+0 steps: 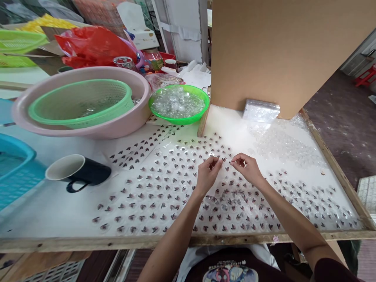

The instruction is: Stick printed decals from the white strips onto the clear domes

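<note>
L hand (209,172) & R hand (249,168): both pinched, apparently on opp. edges of clear disc w/ dark motif (224,159), 1 pc., betw. them over worktop (70,219). Risks: thin pc. may slip/crease if pulled unevenly; low forearms (179,231) could drag nearby disc rows (152,206) askew.

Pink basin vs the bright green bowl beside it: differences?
Size: the pink basin is much wider than the bright green bowl.
Contents: the pink basin has a pale green basket inside; the bright green bowl is heaped with clear pieces.
Shared: both are round and open-topped.
</note>
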The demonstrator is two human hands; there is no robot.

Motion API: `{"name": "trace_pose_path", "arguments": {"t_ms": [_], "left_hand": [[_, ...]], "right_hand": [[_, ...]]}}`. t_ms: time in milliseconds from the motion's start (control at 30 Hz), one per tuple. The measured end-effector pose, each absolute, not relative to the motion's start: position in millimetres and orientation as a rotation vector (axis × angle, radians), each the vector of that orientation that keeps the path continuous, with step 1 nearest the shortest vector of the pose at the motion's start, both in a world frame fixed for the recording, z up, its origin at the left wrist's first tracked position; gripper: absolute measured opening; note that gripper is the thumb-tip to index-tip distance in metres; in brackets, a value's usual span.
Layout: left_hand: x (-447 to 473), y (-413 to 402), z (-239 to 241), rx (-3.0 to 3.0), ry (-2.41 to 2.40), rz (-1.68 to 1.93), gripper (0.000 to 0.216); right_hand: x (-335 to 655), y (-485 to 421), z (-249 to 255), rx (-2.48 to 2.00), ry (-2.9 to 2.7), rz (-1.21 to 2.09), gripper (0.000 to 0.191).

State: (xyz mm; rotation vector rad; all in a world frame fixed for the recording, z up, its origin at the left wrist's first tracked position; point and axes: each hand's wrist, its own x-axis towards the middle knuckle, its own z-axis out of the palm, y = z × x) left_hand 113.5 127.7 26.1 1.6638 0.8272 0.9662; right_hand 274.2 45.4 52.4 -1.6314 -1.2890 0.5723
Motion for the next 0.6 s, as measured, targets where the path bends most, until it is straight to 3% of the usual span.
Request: {"name": "trace_pose_path", "arguments": {"t_ms": [200,367,600], "left_hand": [[114,126,28,1.686,0.836,0.983,0.025],[114,125,29,1.713,0.796,0.97,0.026],[114,125,26,1.748,0.79,0.959,0.023]], "right_hand": [[270,49,62,-1.587,-1.111,0.492,0.019],[261,62,61,-1.522,-1.136,0.653,0.039],[280,64,63,-1.428,-1.025,0.573,0.036]]}}
